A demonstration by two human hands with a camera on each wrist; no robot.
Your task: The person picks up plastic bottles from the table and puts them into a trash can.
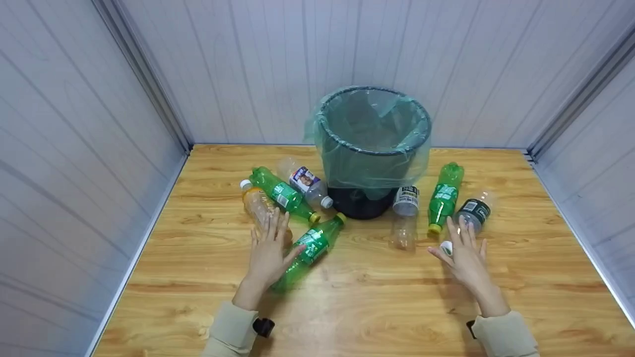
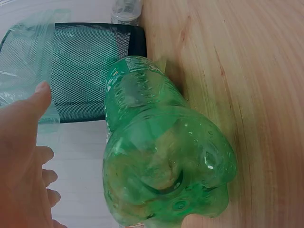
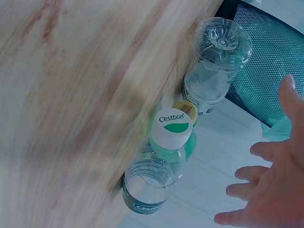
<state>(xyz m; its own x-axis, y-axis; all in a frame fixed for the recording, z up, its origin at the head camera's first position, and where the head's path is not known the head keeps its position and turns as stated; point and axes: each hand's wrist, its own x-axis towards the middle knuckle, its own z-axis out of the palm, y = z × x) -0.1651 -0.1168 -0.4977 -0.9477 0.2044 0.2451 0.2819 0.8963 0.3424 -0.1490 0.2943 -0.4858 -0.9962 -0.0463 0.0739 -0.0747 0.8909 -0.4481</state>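
Observation:
My left hand (image 1: 268, 255) is spread with straight fingers, holding nothing, over the bottles at left. Beside its thumb lies a green soda bottle (image 1: 315, 243), whose lobed base (image 2: 166, 175) fills the middle of the left wrist view. Ahead of the fingertips is a clear bottle with an orange label (image 1: 258, 201), partly hidden by the hand. Fingers spread and grasping nothing, my right hand (image 1: 466, 260) reaches over a clear water bottle with a dark green label (image 1: 475, 212). Its white cap reads "Cestbon" (image 3: 172, 128) in the right wrist view.
A black mesh bin (image 1: 362, 204) lined with a green plastic bag (image 1: 372, 171) stands at the back. Near it lie a green bottle (image 1: 280, 191), a clear labelled bottle (image 1: 302, 178), another clear bottle (image 1: 404, 233) and a green bottle (image 1: 445, 193). Panel walls (image 1: 268, 74) enclose the wooden table (image 1: 367, 307).

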